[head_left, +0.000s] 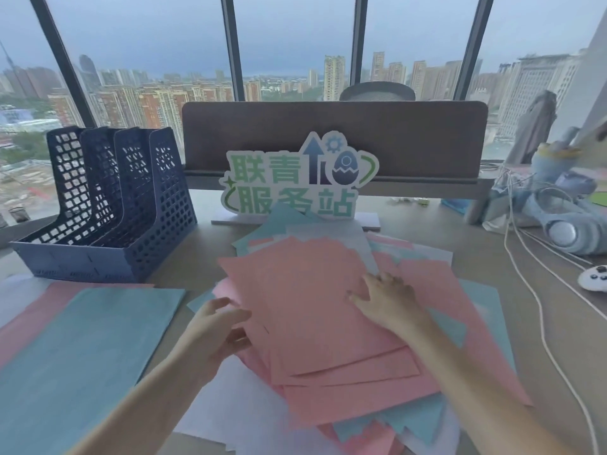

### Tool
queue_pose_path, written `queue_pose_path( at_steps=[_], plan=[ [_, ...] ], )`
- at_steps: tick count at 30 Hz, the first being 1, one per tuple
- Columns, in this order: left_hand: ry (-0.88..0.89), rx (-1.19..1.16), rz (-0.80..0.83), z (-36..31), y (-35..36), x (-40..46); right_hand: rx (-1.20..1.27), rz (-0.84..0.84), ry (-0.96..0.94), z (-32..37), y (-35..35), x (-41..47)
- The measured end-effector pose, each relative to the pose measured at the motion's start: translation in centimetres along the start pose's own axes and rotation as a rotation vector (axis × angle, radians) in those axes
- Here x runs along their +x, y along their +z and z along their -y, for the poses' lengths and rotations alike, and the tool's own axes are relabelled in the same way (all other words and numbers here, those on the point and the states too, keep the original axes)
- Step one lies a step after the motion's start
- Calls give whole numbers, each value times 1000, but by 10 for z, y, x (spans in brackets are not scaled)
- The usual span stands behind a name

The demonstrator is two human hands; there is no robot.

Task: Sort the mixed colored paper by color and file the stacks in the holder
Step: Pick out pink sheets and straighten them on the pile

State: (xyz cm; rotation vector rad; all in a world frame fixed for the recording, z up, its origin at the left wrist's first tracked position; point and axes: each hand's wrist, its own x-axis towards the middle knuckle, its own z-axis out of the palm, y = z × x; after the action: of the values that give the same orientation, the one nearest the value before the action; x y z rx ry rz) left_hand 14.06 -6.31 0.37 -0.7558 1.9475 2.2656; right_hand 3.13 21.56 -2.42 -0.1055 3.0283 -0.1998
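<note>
A loose pile of mixed pink, blue and white paper (427,257) covers the middle of the desk, with several pink sheets (305,310) on top. My left hand (216,326) pinches the left edge of the top pink sheets between thumb and fingers. My right hand (387,300) lies flat on the pink sheets, fingers spread. At the left lies a sorted blue stack (82,349), with a pink sheet (29,320) and a white one (16,290) showing under it. The dark blue mesh file holder (108,205) stands empty at the back left.
A white sign with green characters (295,182) stands behind the pile, before a brown desk divider (410,136). White cables (538,307), a white game controller (594,279) and blue-grey headphones (571,231) lie at the right. Windows rise behind the desk.
</note>
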Motion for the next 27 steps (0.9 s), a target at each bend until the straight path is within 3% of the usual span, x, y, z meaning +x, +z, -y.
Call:
queue_pose_path(
  at_steps=[9,15,19,22,25,27],
  plan=[
    [-3,-126,-98,10,25,13,44,-98,-135,8,-2,-19],
    [48,-17,34,8,29,6,672,-144,-108,16,-10,-18],
    [158,244,84,6,21,3,1046,64,55,21,-22,-12],
    [116,452,146,2,7,1,984,220,-75,29,-34,-20],
    [81,685,130,-4,-9,1,720,64,-264,48,-44,-32],
    [79,672,60,-5,-20,6,600,-13,-387,64,-48,-46]
  ],
)
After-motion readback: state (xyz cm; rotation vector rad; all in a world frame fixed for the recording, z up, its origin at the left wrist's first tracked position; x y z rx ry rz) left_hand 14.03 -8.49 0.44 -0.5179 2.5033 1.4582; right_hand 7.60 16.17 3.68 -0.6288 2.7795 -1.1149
